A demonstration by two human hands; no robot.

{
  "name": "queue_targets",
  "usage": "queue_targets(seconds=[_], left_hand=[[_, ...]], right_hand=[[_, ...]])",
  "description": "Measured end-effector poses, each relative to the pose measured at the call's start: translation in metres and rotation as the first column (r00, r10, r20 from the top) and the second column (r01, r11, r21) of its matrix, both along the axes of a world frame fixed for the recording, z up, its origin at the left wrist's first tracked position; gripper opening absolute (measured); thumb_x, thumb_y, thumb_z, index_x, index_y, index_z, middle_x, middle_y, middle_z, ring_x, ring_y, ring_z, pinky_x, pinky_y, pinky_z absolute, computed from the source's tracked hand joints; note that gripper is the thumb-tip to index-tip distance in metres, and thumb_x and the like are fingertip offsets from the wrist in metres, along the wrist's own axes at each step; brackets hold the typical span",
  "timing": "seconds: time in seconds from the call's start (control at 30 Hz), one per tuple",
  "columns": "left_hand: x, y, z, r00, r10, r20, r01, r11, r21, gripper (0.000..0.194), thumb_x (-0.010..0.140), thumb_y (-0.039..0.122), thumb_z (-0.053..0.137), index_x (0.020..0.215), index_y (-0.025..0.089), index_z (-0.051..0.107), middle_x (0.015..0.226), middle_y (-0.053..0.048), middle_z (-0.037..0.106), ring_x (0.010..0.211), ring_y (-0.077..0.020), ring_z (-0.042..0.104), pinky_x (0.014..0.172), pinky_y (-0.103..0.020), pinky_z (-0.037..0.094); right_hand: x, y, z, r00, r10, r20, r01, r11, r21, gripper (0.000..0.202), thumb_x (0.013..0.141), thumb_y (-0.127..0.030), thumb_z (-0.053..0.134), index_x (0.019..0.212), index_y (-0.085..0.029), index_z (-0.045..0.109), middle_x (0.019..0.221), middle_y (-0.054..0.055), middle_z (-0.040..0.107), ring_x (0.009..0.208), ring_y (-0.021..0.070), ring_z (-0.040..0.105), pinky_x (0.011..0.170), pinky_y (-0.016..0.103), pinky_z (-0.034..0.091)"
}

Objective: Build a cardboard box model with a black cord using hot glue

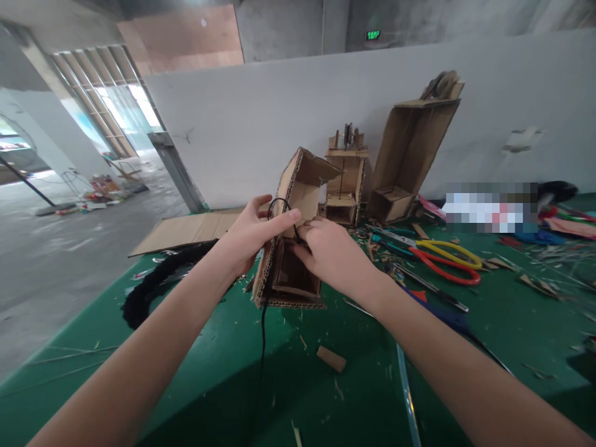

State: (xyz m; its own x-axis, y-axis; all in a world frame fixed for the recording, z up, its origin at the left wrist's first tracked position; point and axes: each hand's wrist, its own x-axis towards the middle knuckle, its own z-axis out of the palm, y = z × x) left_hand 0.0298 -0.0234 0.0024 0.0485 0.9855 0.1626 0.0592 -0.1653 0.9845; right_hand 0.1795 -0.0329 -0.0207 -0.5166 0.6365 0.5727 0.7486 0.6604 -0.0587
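Observation:
A small open cardboard box (298,292) is held upright, slightly tilted, above the green table. My left hand (254,233) grips its left wall, thumb reaching over the edge toward the inside. Closed fingers of my right hand (326,248) pinch a black cord (297,233) at the box's inner shelf; the fingertips are partly hidden. The cord loops near my left thumb, and a black length (263,335) hangs below the box's lower left corner.
Behind stand a smaller cardboard structure (345,177) and a taller one (405,143), near the white wall. Scissors with red and yellow handles (449,261), a pen (433,287) and scraps lie right. A black fuzzy strip (139,298) and flat cardboard (186,231) lie left.

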Motion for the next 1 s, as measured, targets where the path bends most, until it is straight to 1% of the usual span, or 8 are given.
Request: queue_targets(seconds=[0.1, 0.23, 0.4, 0.6, 0.73, 0.83, 0.93, 1.0], left_hand=[[-0.004, 0.003, -0.002, 1.000, -0.005, -0.026, 0.005, 1.000, 0.005, 0.077, 0.062, 0.042, 0.076, 0.127, 0.019, 0.040, 0.111, -0.012, 0.055, 0.091, -0.0238, 0.062, 0.072, -0.033, 0.052], [-0.011, 0.009, -0.006, 0.998, -0.022, -0.052, 0.024, 0.999, 0.031, 0.080, 0.063, 0.042, 0.076, 0.129, 0.020, 0.037, 0.118, -0.012, 0.052, 0.095, -0.0222, 0.061, 0.073, -0.030, 0.052], [-0.012, 0.010, -0.009, 0.999, -0.039, -0.032, 0.041, 0.998, 0.044, 0.079, 0.063, 0.041, 0.077, 0.129, 0.020, 0.038, 0.115, -0.012, 0.053, 0.093, -0.0230, 0.061, 0.069, -0.030, 0.053], [-0.011, 0.009, -0.009, 0.996, -0.089, 0.007, 0.088, 0.995, 0.048, 0.072, 0.066, 0.039, 0.075, 0.127, 0.021, 0.040, 0.115, -0.012, 0.054, 0.092, -0.0232, 0.062, 0.074, -0.034, 0.053], [-0.011, 0.008, -0.007, 0.997, -0.079, -0.002, 0.079, 0.996, 0.044, 0.074, 0.065, 0.040, 0.075, 0.127, 0.021, 0.039, 0.116, -0.012, 0.052, 0.095, -0.0235, 0.061, 0.076, -0.034, 0.052], [-0.011, 0.008, -0.007, 0.998, -0.049, -0.024, 0.050, 0.998, 0.046, 0.078, 0.063, 0.040, 0.076, 0.128, 0.020, 0.038, 0.117, -0.012, 0.051, 0.095, -0.0233, 0.060, 0.075, -0.033, 0.052], [-0.011, 0.009, -0.007, 0.999, -0.011, -0.050, 0.015, 0.998, 0.066, 0.081, 0.062, 0.040, 0.078, 0.130, 0.020, 0.037, 0.119, -0.012, 0.049, 0.096, -0.0224, 0.060, 0.075, -0.031, 0.052], [-0.011, 0.009, -0.007, 0.998, 0.005, -0.062, -0.001, 0.997, 0.077, 0.083, 0.061, 0.039, 0.078, 0.130, 0.021, 0.036, 0.120, -0.012, 0.048, 0.096, -0.0225, 0.059, 0.073, -0.029, 0.053]], right_hand=[[0.000, 0.000, 0.001, 0.999, -0.004, -0.032, 0.002, 0.998, -0.068, 0.016, 0.081, -0.023, 0.056, 0.087, -0.011, 0.064, 0.082, 0.009, 0.064, 0.077, 0.0197, 0.056, 0.066, 0.032, 0.041], [0.000, -0.001, 0.001, 0.997, 0.010, -0.071, -0.020, 0.991, -0.133, 0.029, 0.080, -0.038, 0.059, 0.089, -0.011, 0.065, 0.084, 0.010, 0.064, 0.079, 0.0212, 0.056, 0.068, 0.034, 0.043], [0.000, -0.001, 0.001, 1.000, 0.029, -0.013, -0.029, 0.998, -0.050, 0.021, 0.086, -0.025, 0.053, 0.091, -0.009, 0.066, 0.090, 0.012, 0.066, 0.087, 0.0225, 0.057, 0.075, 0.035, 0.043], [0.000, 0.000, 0.000, 1.000, 0.029, -0.007, -0.029, 1.000, 0.003, 0.017, 0.086, -0.022, 0.054, 0.092, -0.010, 0.065, 0.084, 0.009, 0.066, 0.083, 0.0209, 0.057, 0.074, 0.033, 0.042], [0.000, 0.000, 0.000, 1.000, 0.020, -0.006, -0.020, 1.000, 0.008, 0.017, 0.086, -0.022, 0.053, 0.091, -0.010, 0.065, 0.086, 0.009, 0.066, 0.084, 0.0211, 0.057, 0.074, 0.033, 0.043], [-0.001, -0.001, -0.001, 0.999, 0.021, -0.029, -0.022, 0.999, -0.047, 0.021, 0.086, -0.026, 0.054, 0.091, -0.009, 0.066, 0.086, 0.011, 0.066, 0.083, 0.0212, 0.058, 0.073, 0.034, 0.044], [-0.001, -0.001, -0.001, 0.997, 0.051, -0.061, -0.056, 0.994, -0.092, 0.029, 0.085, -0.035, 0.056, 0.098, -0.010, 0.066, 0.091, 0.012, 0.065, 0.090, 0.0222, 0.057, 0.077, 0.035, 0.044], [0.000, -0.001, -0.001, 0.996, 0.077, -0.054, -0.081, 0.993, -0.082, 0.031, 0.085, -0.035, 0.056, 0.103, -0.011, 0.064, 0.096, 0.012, 0.065, 0.096, 0.0228, 0.056, 0.080, 0.035, 0.044]])
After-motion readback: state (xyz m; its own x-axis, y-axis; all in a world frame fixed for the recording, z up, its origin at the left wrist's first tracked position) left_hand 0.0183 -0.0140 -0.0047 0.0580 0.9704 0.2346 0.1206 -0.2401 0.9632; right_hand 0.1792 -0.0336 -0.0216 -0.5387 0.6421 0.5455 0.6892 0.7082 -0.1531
